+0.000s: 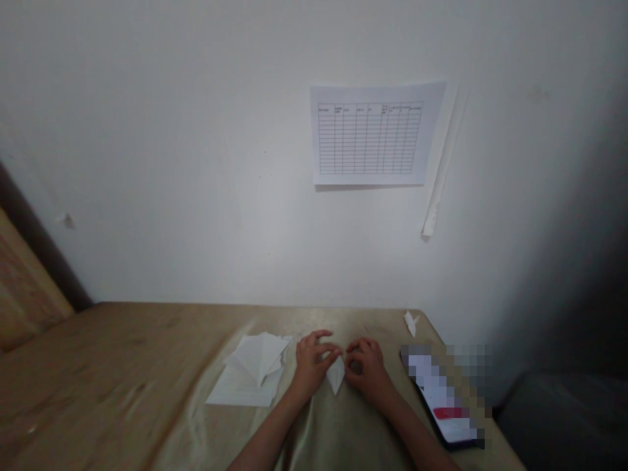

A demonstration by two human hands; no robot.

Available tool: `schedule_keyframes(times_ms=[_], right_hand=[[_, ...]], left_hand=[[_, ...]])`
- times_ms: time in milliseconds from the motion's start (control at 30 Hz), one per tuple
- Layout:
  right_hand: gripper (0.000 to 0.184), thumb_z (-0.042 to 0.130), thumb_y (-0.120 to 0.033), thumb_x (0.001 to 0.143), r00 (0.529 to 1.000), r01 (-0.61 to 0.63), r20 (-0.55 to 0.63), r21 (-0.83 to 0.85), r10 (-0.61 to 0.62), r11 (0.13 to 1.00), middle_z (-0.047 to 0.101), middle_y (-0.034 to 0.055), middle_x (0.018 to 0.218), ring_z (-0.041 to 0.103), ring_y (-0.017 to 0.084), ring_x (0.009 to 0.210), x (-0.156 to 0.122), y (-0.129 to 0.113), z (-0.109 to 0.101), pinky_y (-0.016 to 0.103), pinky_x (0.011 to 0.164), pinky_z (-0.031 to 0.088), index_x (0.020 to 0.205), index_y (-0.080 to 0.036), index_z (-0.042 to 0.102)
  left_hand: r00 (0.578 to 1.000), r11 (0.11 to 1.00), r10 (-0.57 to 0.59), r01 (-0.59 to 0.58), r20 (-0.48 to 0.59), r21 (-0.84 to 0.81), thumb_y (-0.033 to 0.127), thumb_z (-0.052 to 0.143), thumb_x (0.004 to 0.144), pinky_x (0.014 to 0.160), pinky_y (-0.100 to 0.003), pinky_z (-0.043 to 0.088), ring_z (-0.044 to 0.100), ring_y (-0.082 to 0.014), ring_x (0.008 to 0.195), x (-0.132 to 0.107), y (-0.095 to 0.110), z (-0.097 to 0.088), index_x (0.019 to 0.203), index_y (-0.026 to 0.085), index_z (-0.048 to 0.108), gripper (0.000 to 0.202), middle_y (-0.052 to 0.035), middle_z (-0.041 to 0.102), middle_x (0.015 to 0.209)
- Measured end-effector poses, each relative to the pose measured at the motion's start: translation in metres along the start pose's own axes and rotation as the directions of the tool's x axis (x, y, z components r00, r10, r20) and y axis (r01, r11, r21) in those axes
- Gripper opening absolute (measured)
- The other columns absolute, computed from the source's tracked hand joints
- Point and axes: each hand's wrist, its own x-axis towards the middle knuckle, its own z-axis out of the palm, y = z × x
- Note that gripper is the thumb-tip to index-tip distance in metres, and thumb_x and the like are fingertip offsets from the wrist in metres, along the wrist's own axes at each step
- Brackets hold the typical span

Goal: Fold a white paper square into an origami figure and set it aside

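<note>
A small white paper [335,377], folded into a narrow kite shape with its point toward me, lies on the cloth-covered table between my hands. My left hand [313,361] has thumb and forefinger closed at the paper's upper left edge, while its other fingers curve above. On the opposite side, my right hand [367,366] is curled, its thumb and fingertips pinched at the right edge of the paper. Left of my hands rests a loose stack of white paper sheets [243,389], with a creased, fan-like sheet [261,358] on top.
A phone [441,399] with its screen partly blurred lies to the right. Beyond it, a small folded white paper piece [411,324] sits near the table's far right corner. The table [122,379] meets a white wall carrying a printed grid sheet [370,137].
</note>
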Motion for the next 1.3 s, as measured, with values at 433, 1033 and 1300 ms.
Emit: schedule_keyframes(times_ms=[433, 1033, 1300], right_hand=[[0.009, 0.062, -0.02, 0.083, 1.0, 0.014, -0.008, 0.022, -0.014, 1.0, 0.065, 0.0049, 0.108, 0.049, 0.024, 0.113, 0.001, 0.006, -0.001, 0.039, 0.104, 0.035, 0.081, -0.025, 0.07], [0.006, 0.062, -0.019, 0.082, 1.0, 0.024, -0.009, 0.073, -0.023, 0.997, 0.062, 0.0076, 0.109, 0.049, 0.024, 0.116, 0.0, 0.018, -0.005, 0.037, 0.104, 0.038, 0.081, -0.022, 0.067], [0.005, 0.062, -0.019, 0.081, 0.997, 0.062, -0.059, 0.068, -0.058, 0.996, 0.062, 0.0075, 0.108, 0.05, 0.025, 0.114, 0.002, 0.017, -0.007, 0.038, 0.103, 0.04, 0.081, -0.022, 0.066]], left_hand=[[1.0, 1.0, 0.004, -0.005, -0.022, -0.018, 0.037, 0.061, 0.088, 0.106, -0.046, 0.042, 0.059, -0.0257, 0.117, 0.002, -0.003, -0.01, 0.095, 0.035, 0.079, 0.02, -0.0029, 0.07, 0.119], [0.975, 1.0, -0.003, 0.002, 0.221, 0.002, 0.032, 0.08, 0.069, 0.107, -0.044, 0.041, 0.063, -0.0273, 0.116, 0.006, -0.017, -0.02, 0.082, 0.035, 0.081, 0.013, -0.0012, 0.074, 0.118], [0.97, 1.0, -0.016, 0.015, 0.245, 0.008, 0.035, 0.081, 0.07, 0.109, -0.043, 0.039, 0.061, -0.027, 0.12, 0.006, -0.014, -0.019, 0.086, 0.035, 0.081, 0.015, 0.0003, 0.073, 0.12]])
